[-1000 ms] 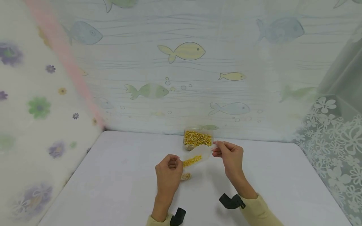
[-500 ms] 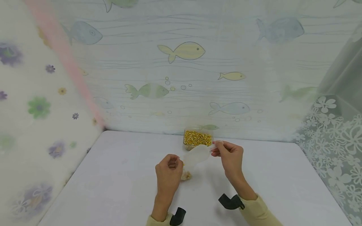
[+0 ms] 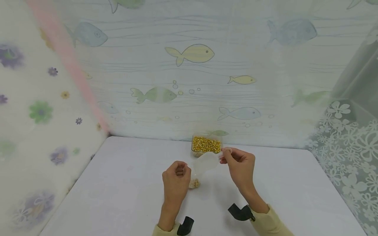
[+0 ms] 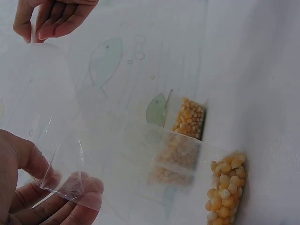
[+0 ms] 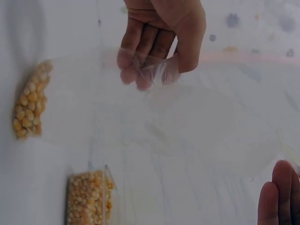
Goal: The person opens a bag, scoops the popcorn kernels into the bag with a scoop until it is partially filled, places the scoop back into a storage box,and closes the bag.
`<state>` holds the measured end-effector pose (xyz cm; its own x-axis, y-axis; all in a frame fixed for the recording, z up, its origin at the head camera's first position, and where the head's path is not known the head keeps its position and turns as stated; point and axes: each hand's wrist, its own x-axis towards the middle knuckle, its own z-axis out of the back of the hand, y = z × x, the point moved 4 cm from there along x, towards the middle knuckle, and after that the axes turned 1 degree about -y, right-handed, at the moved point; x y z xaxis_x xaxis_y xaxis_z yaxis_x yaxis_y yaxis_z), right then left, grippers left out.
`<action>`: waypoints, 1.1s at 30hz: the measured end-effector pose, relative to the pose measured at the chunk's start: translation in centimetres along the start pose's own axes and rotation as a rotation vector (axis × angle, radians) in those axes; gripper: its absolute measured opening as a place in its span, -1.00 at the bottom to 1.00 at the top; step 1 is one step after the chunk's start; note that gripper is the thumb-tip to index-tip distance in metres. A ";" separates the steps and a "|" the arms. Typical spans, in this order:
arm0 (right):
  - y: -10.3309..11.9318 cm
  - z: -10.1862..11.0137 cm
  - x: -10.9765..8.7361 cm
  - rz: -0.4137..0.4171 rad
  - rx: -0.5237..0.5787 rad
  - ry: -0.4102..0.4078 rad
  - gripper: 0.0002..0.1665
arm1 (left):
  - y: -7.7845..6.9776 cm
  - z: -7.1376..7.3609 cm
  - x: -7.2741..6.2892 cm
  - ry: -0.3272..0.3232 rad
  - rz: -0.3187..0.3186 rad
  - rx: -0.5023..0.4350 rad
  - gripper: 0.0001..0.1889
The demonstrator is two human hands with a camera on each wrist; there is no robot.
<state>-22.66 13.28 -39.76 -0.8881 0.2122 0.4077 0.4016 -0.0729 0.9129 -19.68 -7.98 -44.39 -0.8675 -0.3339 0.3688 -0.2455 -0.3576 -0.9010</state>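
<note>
My left hand [image 3: 176,178] pinches the mouth of a clear plastic bag [image 4: 75,187] between thumb and fingers. Corn kernels [image 4: 227,190] lie gathered in the bag's bottom, close over the white table. From the right, my right hand [image 3: 242,167] grips the handle end of a translucent white scoop [image 3: 206,162]. The scoop tilts down toward the left hand, its lower end at the bag's mouth. No kernels show on it. In the right wrist view, the left hand [image 5: 161,40] bunches the film, and the right fingertips [image 5: 281,192] show at the lower right.
Behind the scoop, near the table's back edge, stands a clear rectangular container [image 3: 206,145] filled with yellow corn kernels. A fish-patterned curtain [image 3: 195,78] hangs behind the white table [image 3: 127,177]. Flowered fabric [image 3: 41,131] hangs at the left and lace [image 3: 351,147] at the right.
The row of kernels on the scoop has slid off into the bag, leaving the scoop bare. The right hand has shifted only slightly; the left hand stays in place.
</note>
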 end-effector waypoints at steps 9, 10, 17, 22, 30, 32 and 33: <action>0.8 1.9 2.2 0.021 0.042 -0.067 -0.80 | 0.1 -0.2 0.0 -0.004 0.005 -0.021 -0.93; 0.8 2.2 2.5 0.014 0.052 -0.084 -0.79 | 0.1 -0.2 0.0 -0.003 0.005 -0.023 -0.93; -0.7 3.9 4.6 0.015 0.075 -0.175 -0.75 | 0.3 -0.2 0.1 -0.003 -0.008 -0.004 -0.87; -2.2 4.3 5.5 0.042 0.030 -0.217 -0.74 | 0.3 -0.2 0.0 0.015 -0.001 0.010 -0.87; -4.0 3.6 5.8 0.091 -0.021 -0.231 -0.78 | 0.2 -0.2 0.0 0.020 0.000 0.013 -0.88; -4.0 3.2 5.6 0.098 -0.034 -0.228 -0.80 | 0.2 -0.2 -0.1 0.020 0.004 0.013 -0.88; -3.9 3.0 5.5 0.101 -0.042 -0.225 -0.80 | 0.1 -0.2 -0.1 0.020 0.005 0.012 -0.88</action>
<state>-28.43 17.67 -41.20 -0.7700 0.4127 0.4867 0.4725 -0.1438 0.8695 -19.72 -7.87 -44.57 -0.8772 -0.3178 0.3597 -0.2361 -0.3669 -0.8998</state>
